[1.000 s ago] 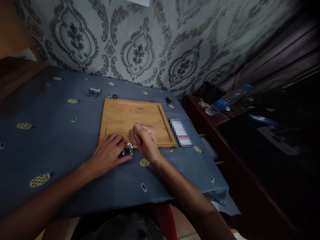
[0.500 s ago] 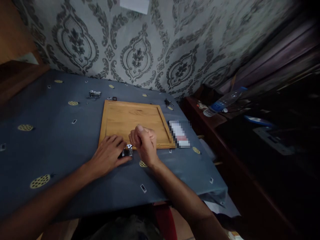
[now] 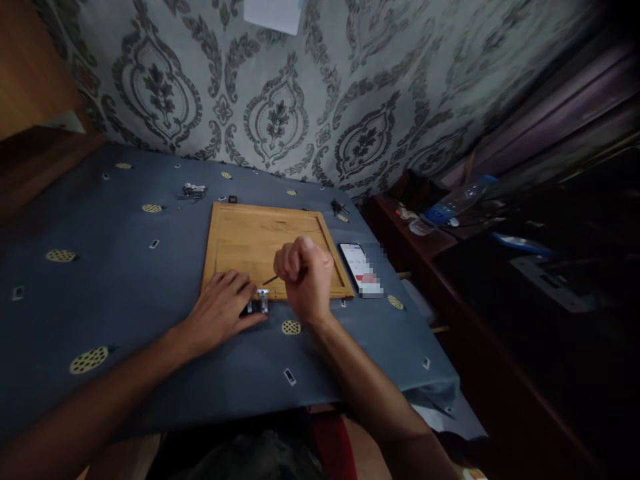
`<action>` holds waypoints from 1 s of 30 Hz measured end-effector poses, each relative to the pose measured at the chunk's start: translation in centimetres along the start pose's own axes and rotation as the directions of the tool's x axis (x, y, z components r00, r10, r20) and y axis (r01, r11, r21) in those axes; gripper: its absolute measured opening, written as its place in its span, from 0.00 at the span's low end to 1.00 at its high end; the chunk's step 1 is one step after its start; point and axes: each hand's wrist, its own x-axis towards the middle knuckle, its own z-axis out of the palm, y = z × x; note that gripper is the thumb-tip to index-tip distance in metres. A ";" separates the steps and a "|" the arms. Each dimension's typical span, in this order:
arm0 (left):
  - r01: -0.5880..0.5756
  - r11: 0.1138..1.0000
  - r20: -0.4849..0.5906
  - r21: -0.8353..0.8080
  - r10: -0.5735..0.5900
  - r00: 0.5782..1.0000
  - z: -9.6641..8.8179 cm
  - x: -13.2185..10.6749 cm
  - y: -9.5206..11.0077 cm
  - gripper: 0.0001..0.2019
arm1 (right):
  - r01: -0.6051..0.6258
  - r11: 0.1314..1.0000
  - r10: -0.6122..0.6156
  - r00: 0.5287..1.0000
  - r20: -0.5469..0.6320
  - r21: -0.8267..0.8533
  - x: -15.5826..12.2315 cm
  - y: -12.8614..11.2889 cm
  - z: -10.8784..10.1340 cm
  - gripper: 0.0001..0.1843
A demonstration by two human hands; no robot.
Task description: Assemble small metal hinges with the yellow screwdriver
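A wooden cabinet door panel with a raised frame lies flat on the cloth-covered table. At its near edge sits a shiny metal hinge, partly covered by my left hand. The fingers of that hand rest on the panel's edge, and the thumb lies on the near side, so the hinge is gripped between them. My right hand is a fist raised above the panel's near right part. From it a thin dark screwdriver shaft points left and down, its tip close above the hinge; the handle is hidden in the fist.
A phone lies right of the panel. Behind it are dark keys or small parts, a small black item and a bundled cable. A plastic bottle leans on the dark furniture at right. Patterned wall stands behind.
My right hand has lifted and moved right, away from the hinge, so the screwdriver shaft now shows. My left hand stays at the hinge. The view has shifted slightly.
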 end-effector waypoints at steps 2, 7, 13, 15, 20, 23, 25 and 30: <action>0.003 1.000 0.001 -0.013 -0.003 1.000 0.0 0.0 0.0 0.22 | 0.013 1.000 -0.011 0.997 -0.076 0.027 0.9 0.3 -0.1 0.26; 0.014 0.999 0.014 -0.031 -0.013 1.000 -0.2 0.1 0.1 0.22 | -0.038 0.992 0.065 0.973 -0.220 0.123 3.8 3.1 -1.6 0.15; 0.012 0.998 0.017 -0.061 -0.011 1.000 -0.3 0.0 0.2 0.22 | -0.130 0.976 0.171 0.953 -0.249 0.174 6.0 7.1 -3.3 0.14; 0.018 0.999 0.022 -0.051 -0.017 1.000 -0.3 0.1 0.2 0.23 | -0.143 0.980 0.176 0.951 -0.256 0.141 6.3 7.9 -3.8 0.14; 0.020 0.999 0.027 -0.025 -0.020 0.999 -0.4 0.2 0.3 0.25 | -0.114 0.992 0.092 0.944 -0.316 -0.050 6.1 8.7 -5.7 0.11; 0.019 0.999 0.005 -0.029 -0.019 1.000 -0.3 0.2 0.2 0.26 | -0.124 0.969 0.051 0.948 -0.314 -0.216 5.6 8.8 -6.9 0.11; 0.024 0.999 -0.013 -0.037 -0.025 1.000 0.0 0.1 0.1 0.26 | -0.136 0.941 0.043 0.956 -0.291 -0.309 5.1 8.8 -7.6 0.13; 0.029 0.996 -0.041 -0.080 -0.032 0.999 0.4 0.2 -0.2 0.27 | -0.108 0.873 -0.006 0.972 -0.233 -0.475 4.2 8.2 -8.6 0.20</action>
